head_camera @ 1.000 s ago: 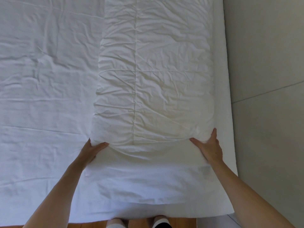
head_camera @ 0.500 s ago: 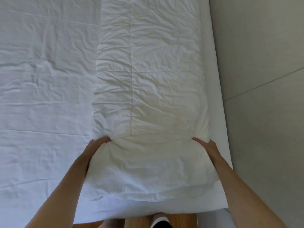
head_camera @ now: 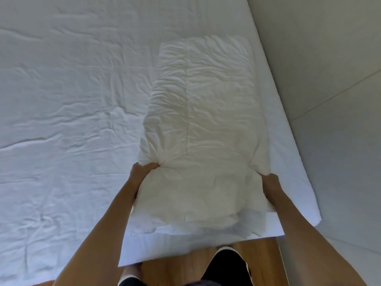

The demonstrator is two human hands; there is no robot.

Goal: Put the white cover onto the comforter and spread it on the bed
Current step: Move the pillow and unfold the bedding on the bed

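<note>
Folded comforter running straight away from both grips, down the right side of the bed

The bed carries the flat white cover, and on its right part the comforter lies as a long strip, its long axis pointing away from the person. The near end is bunched into a roll; the left hand and right hand each grasp one side of that roll, equally near, so any further rolling would likely travel forward along the strip, toward its far end
</note>
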